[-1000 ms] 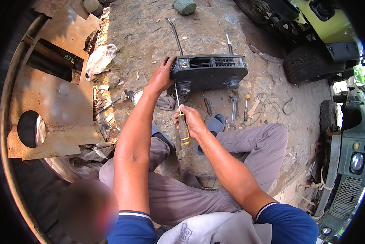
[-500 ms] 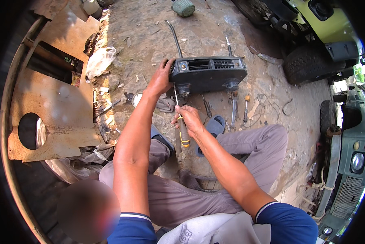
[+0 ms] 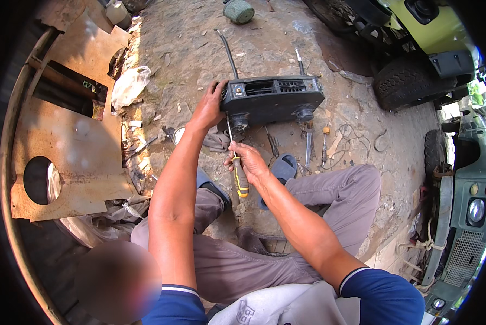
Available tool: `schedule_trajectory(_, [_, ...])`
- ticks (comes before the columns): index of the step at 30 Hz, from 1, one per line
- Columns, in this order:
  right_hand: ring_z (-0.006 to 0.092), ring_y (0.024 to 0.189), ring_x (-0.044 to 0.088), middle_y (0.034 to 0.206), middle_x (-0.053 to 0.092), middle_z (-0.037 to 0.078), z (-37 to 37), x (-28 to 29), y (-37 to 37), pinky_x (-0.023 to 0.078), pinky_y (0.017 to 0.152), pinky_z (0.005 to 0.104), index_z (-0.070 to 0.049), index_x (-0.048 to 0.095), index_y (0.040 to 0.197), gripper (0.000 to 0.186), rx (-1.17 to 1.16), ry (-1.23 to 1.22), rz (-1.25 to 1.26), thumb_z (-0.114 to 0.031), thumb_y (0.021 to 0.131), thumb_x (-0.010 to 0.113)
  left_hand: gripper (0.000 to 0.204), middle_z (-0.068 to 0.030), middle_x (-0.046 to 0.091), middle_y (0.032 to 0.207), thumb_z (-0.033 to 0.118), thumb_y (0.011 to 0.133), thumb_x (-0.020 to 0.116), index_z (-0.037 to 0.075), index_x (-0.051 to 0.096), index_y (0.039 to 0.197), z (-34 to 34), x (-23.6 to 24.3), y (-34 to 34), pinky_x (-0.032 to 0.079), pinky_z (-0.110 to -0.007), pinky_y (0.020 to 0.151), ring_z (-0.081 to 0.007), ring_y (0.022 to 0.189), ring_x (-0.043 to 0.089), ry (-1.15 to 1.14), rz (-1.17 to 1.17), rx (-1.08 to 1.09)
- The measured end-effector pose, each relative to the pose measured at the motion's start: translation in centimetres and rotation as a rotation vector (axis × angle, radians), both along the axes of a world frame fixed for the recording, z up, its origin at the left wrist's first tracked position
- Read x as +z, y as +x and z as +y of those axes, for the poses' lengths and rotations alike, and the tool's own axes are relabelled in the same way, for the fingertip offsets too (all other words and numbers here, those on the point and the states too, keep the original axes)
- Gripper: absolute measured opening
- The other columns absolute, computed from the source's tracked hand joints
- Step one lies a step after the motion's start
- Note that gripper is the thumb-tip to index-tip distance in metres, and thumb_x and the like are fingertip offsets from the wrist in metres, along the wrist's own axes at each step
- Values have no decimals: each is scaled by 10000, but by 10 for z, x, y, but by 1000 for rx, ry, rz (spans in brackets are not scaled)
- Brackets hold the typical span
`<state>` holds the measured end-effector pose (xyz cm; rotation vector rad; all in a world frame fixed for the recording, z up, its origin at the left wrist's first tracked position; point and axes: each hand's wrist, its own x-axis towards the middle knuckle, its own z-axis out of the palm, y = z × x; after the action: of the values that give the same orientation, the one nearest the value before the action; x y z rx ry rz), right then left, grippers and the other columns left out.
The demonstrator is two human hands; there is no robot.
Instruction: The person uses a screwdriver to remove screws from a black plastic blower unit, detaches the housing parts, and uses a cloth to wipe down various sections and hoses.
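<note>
A black car air vent unit (image 3: 270, 101) with louvred openings along its upper face rests on the ground in front of me. My left hand (image 3: 209, 108) grips its left end, fingers over the top corner and the thumb side partly hidden. Below that corner, my right hand (image 3: 248, 162) is closed round a screwdriver (image 3: 240, 179) with a grey and yellow handle. The screwdriver's shaft points up to the unit's lower left edge; whether its tip sits on a screw is too small to tell. Two hoses (image 3: 228, 54) stick out behind the unit.
Near the unit lie a wrench (image 3: 308, 147), pliers (image 3: 273, 142), another screwdriver (image 3: 324, 151), thin wire and a grey cloth (image 3: 217, 141). A rusty metal panel (image 3: 72, 146) stands at left. Vehicles with a black tyre (image 3: 411, 81) are at right; a greenish round container (image 3: 238, 11) is farther off.
The view has shifted slightly, so the unit and tools appear a little to the left. The screwdriver handle has tilted slightly; both hands keep their holds.
</note>
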<state>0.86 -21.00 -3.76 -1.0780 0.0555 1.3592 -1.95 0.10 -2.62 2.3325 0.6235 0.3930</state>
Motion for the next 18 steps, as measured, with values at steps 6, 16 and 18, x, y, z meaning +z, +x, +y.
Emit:
schedule_trajectory(6, [204, 643, 644, 753, 595, 56, -1, -7, 1, 499, 528, 322, -75, 580, 916, 229, -23, 24, 163, -282, 956, 671, 1023, -237, 331, 1534, -47, 606, 811, 148, 348, 1498, -1, 1, 2, 428, -433, 1105, -439, 1347, 433, -20, 34, 10])
schedule_trajectory(16, [162, 545, 616, 724, 614, 56, -59, 71, 40, 460, 400, 294, -53, 557, 955, 210, 317, -185, -114, -242, 969, 647, 1056, -220, 315, 1553, -32, 594, 837, 163, 335, 1502, -9, 17, 5, 426, -446, 1111, -439, 1346, 438, -25, 80, 20])
schedule_trajectory(18, [156, 556, 634, 732, 627, 52, -70, 124, 99, 465, 394, 280, -52, 580, 1002, 217, 307, -241, -286, -230, 936, 687, 1065, -218, 323, 1550, -23, 589, 843, 166, 324, 1501, -9, 14, 3, 431, -447, 1108, -439, 1346, 440, -26, 121, 37])
